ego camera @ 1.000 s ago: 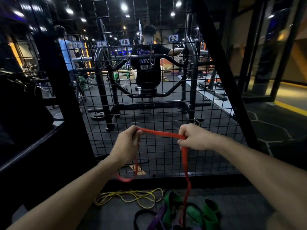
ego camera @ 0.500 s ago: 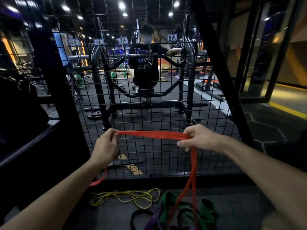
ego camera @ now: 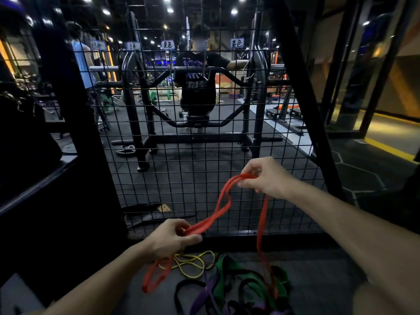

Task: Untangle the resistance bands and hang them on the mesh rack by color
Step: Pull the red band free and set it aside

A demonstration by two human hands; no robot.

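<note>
A red resistance band (ego camera: 223, 202) runs slack between my two hands in front of the black mesh rack (ego camera: 204, 169). My left hand (ego camera: 169, 238) pinches it low, near the floor, and a red loop hangs below that hand. My right hand (ego camera: 267, 176) pinches the band's upper end, higher and to the right; another strand drops from it into the pile. On the floor lie a yellow band (ego camera: 193, 263), a green band (ego camera: 229, 276), a purple band (ego camera: 208, 294) and a black band (ego camera: 181, 289), tangled together.
White colour labels (ego camera: 237, 43) hang along the top of the mesh. Thick black frame posts (ego camera: 302, 92) stand on both sides of the rack. Behind the mesh a person sits at a gym machine (ego camera: 197, 87) and another person stands at the left.
My left hand dropped down and toward the middle, so the red band went from a taut horizontal stretch to a slack diagonal. My right hand stayed at about the same height.
</note>
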